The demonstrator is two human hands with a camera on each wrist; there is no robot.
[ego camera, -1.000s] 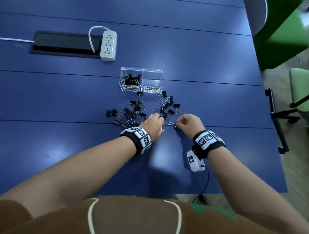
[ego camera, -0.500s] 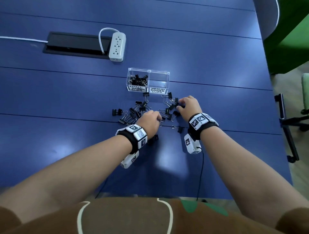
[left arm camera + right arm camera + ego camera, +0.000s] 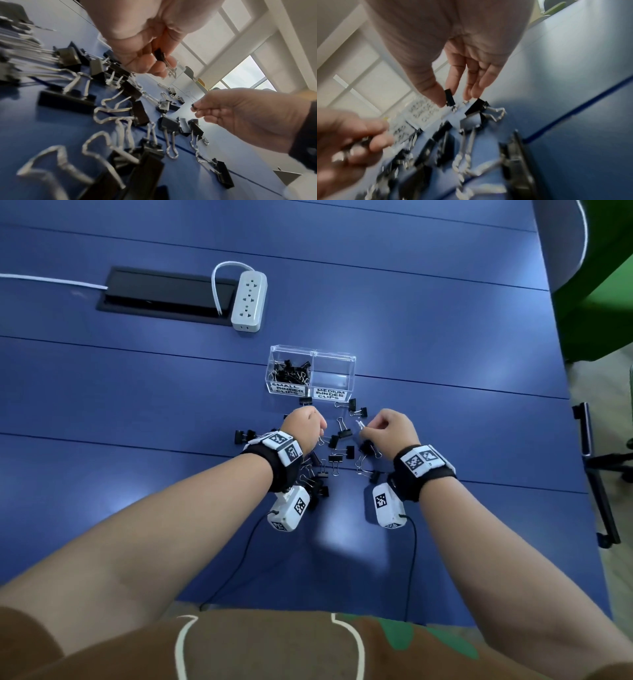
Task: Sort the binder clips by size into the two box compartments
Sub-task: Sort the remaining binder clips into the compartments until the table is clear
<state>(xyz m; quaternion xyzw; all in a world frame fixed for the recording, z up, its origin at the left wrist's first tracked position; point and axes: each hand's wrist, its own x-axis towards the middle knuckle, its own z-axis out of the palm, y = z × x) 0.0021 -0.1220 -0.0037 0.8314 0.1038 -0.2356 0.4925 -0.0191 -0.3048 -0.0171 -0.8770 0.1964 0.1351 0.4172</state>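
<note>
A clear two-compartment box (image 3: pixel 352 378) stands on the blue table. Its left compartment, labelled small, holds several black clips; the right one, labelled medium, looks bare. Loose black binder clips (image 3: pixel 337 446) lie scattered in front of it. My left hand (image 3: pixel 308 422) hovers over the pile's left side, its curled fingers gripping a small black clip (image 3: pixel 159 55). My right hand (image 3: pixel 380 426) is over the pile's right side and pinches another small clip (image 3: pixel 449 98) between thumb and forefinger. Both hands are a short way in front of the box.
A white power strip (image 3: pixel 249 299) lies beside a black cable hatch (image 3: pixel 164 297) at the far left. The table's right edge runs close by, with a chair base (image 3: pixel 596 474) on the floor beyond it. Sensor cables trail from both wrists towards me.
Both hands have moved forward from the near edge of the pile towards the box. The right hand reached into the far-right clips and now pinches a small one.
</note>
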